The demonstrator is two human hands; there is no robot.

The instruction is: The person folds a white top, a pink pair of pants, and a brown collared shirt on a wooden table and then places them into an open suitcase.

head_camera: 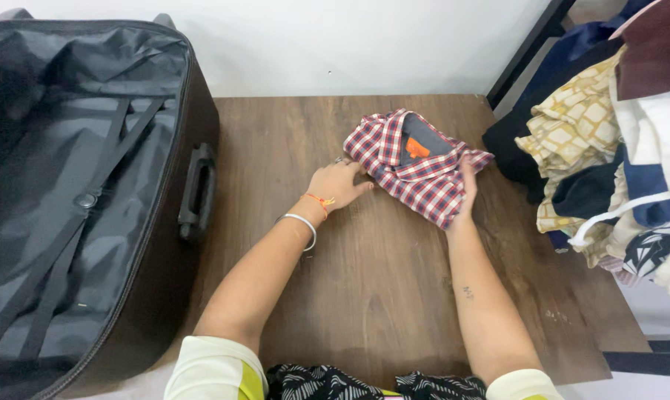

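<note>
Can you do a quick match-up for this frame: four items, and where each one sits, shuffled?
Items:
1. folded plaid shirt
2. open suitcase
3. clothes pile
4. left hand

Places:
A. right edge of the frame
B. left end of the table
C. middle of the table, between both hands
D. flat against the shirt's left edge

Pairs: 1-C, 2-B, 3-A, 4-D. The right hand presses the shirt's other side.

An open black fabric suitcase (75,192) with grey lining lies on the left of the brown wooden desk (379,296); a heap of mixed clothes (609,148) sits at the right.
</note>
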